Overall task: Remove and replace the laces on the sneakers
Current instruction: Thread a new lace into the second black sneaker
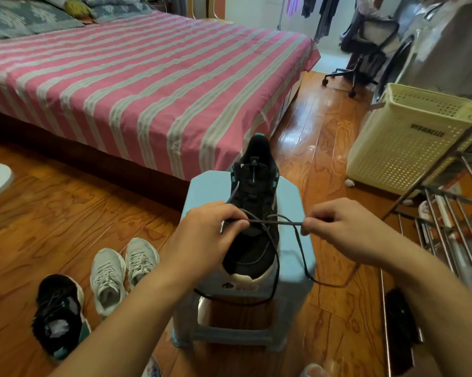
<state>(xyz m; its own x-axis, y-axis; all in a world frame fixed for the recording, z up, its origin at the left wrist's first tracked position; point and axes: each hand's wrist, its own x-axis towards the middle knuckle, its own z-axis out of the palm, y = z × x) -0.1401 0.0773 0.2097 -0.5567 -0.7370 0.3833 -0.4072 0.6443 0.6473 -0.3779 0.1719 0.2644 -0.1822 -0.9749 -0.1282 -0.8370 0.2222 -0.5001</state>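
**Both hands on the lace, black sneaker on the stool**

Your black sneaker [252,213] sits on the light blue stool [292,202] at frame centre, toe toward you, heel toward 12 o'clock. Your left hand [205,235] rests on the shoe's left side, grip closed in a pinch on the dark lace [277,222] near the middle eyelets. Your right hand [343,227], at 3 o'clock from the shoe and off its side, has its grip pinching the same lace between thumb and forefinger. The lace runs taut and level between your two hands. Loose lace hangs in a long loop over the toe and the stool's front edge; another strand trails down toward 5 o'clock off the stool.

On the wooden floor [66,202] at 8 o'clock lie a second black sneaker [59,314] and a pair of grey-white sneakers [123,273], side by side. Pink striped bed [148,85] at 11 o'clock. Cream laundry basket [409,142] at 2 o'clock, metal rack [447,219] at 3 o'clock.
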